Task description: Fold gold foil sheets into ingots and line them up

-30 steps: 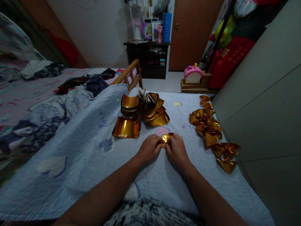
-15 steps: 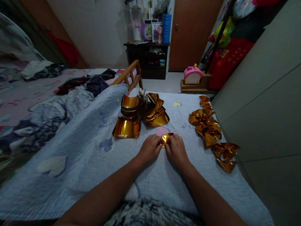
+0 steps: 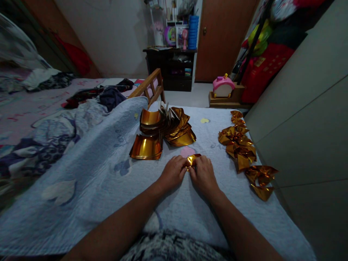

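A small piece of shiny gold foil paper lies low over the bed between my hands, partly covered by my fingers. My left hand is closed on its left side, and my right hand grips its right side with the thumb toward me. Just beyond, stacks of gold foil sheets fan out in curved bundles, some with pale edges showing. To the right, several folded gold foil pieces form a row along the bed's side, the nearest one lying apart.
A pale blue quilt with heart patterns covers the surface. At its far left corner stands a wooden rail. A grey-white cabinet side borders the right. Clothes and rumpled bedding lie on the left; a pink toy sits beyond the bed.
Almost nothing differs. Both hands stay on the gold foil paper in the same spot, with only a slight shift of the fingers.
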Demonstrator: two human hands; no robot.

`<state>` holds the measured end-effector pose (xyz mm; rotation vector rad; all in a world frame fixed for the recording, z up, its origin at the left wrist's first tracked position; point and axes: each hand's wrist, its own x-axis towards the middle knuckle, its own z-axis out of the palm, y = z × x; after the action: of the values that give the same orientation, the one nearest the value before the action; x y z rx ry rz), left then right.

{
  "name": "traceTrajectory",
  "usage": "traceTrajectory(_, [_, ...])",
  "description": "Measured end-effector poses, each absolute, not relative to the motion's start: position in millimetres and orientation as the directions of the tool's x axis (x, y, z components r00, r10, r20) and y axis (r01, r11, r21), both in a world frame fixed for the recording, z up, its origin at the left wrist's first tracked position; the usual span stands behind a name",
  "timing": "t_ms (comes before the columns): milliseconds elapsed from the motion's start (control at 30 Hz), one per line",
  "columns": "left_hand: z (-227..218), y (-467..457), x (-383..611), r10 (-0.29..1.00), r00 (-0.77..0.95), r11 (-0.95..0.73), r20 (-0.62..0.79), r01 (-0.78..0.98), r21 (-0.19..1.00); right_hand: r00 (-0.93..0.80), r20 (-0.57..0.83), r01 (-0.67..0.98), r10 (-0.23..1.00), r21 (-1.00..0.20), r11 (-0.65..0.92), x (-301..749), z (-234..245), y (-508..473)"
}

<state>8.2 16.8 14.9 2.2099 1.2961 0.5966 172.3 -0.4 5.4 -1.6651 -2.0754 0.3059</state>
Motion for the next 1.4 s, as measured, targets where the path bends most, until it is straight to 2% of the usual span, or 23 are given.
traceTrajectory(267, [16, 16, 8, 0.892, 0.443, -0.401, 0.094, 0.676, 0.619, -0.16, 0.223, 0.875, 0.962, -0.419, 0.243, 171, 8, -3])
traceTrajectory(500, [15, 16, 9, 0.895, 0.435, -0.399, 0.101, 0.678, 0.617, -0.13, 0.215, 0.918, 0.968, -0.342, 0.199, 169, 13, -6])
traceTrajectory(867, [16, 16, 9, 0.892, 0.437, -0.406, 0.111, 0.673, 0.618, -0.156, 0.219, 0.923, 0.963, -0.315, 0.221, 186, 4, -3])
traceTrajectory(1267, [15, 16, 7, 0.884, 0.454, -0.42, 0.111, 0.666, 0.616, -0.216, 0.192, 0.855, 0.957, -0.437, 0.28, 215, 14, -2])
traceTrajectory(1400, [13, 18, 5, 0.878, 0.462, -0.43, 0.123, 0.649, 0.628, -0.196, 0.245, 0.807, 0.949, -0.51, 0.298, 213, 16, 1])
